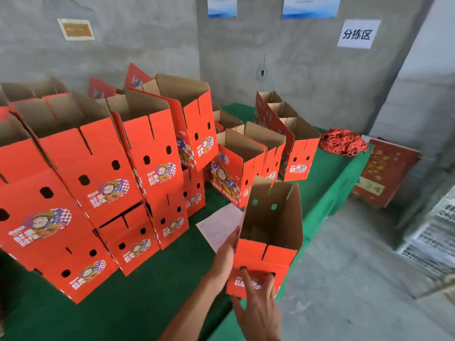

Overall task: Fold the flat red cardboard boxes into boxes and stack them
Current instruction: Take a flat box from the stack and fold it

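I hold a folded red box upright at the near edge of the green table, its top flaps open and the brown inside showing. My right hand lies against the box's near face, two fingertips hooked into the two dark holes punched there. My left hand presses the box's left side, fingers straight along the cardboard; the far tips are hidden behind the box edge.

To the left, a stack of finished boxes stands in tiers on the table, each red face carrying a cartoon figure over a blue-and-white checked patch and Chinese characters too blurred for me to read. One box in the middle row shows "FRESH FRUIT" in large white letters along its lower edge. More open boxes stand further back by the wall.

A white sheet of paper lies flat on the table just left of the held box. A heap of red cords sits at the table's far end. On the concrete wall, a white sign reads "分拣区". Two blue-and-white notices hang above it, their print illegible.
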The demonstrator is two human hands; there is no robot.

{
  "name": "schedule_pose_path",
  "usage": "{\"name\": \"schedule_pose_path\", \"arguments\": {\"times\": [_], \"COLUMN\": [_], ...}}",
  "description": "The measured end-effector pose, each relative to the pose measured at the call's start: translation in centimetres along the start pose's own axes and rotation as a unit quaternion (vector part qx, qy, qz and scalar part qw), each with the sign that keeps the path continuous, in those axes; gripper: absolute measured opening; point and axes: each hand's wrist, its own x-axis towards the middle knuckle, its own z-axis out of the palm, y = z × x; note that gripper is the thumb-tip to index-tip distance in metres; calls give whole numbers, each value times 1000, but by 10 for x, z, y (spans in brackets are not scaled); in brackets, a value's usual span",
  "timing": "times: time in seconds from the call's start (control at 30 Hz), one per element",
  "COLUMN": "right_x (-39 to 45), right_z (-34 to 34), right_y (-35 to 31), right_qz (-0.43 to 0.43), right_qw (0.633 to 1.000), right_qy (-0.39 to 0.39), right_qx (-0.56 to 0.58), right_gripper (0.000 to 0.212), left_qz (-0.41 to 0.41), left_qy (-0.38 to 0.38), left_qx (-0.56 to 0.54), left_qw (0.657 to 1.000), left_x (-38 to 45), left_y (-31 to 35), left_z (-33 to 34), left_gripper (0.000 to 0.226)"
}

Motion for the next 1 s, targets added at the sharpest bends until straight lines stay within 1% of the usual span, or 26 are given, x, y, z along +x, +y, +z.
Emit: {"name": "schedule_pose_path", "arguments": {"times": [0.03,0.07,0.13,0.17,0.2,0.3,0.4,0.47,0.57,0.6,0.67,0.73,0.87,1.0], "right_x": [10,20,41,54,67,112,157,189,234,247,270,292,338,368], "right_z": [5,6,7,8,8,13,14,13,9,8,8,8,4,-5], "right_y": [9,16,27,31,35,49,63,74,92,98,110,118,133,149], "right_qz": [12,18,44,46,54,71,84,85,93,95,95,89,76,75], "right_qw": [1000,999,999,999,998,997,995,994,992,992,990,989,988,988], "right_qy": [19,34,11,13,13,19,22,20,21,20,23,33,28,16], "right_qx": [9,5,-20,-25,-18,-29,-56,-66,-80,-87,-104,-112,-131,-134], "right_gripper": [69,66,66,67,67,69,70,70,69,70,71,72,73,73], "left_qz": [4,0,-20,-27,-28,-21,-40,-55,-10,-7,-23,-19,3,6], "left_qy": [-5,9,20,17,11,-15,4,19,35,42,47,51,24,10], "left_qx": [24,49,88,100,102,133,154,128,153,163,134,105,111,101], "left_qw": [1000,999,996,994,994,991,987,990,988,986,990,993,994,995], "left_x": [8,19,43,53,63,104,153,181,223,236,258,276,310,335], "left_y": [3,3,-1,-1,3,22,35,45,55,56,58,60,66,75], "left_z": [11,20,35,40,47,64,75,87,105,110,122,130,143,155], "left_gripper": [45,50,65,70,71,62,62,57,51,50,46,52,67,68]}}
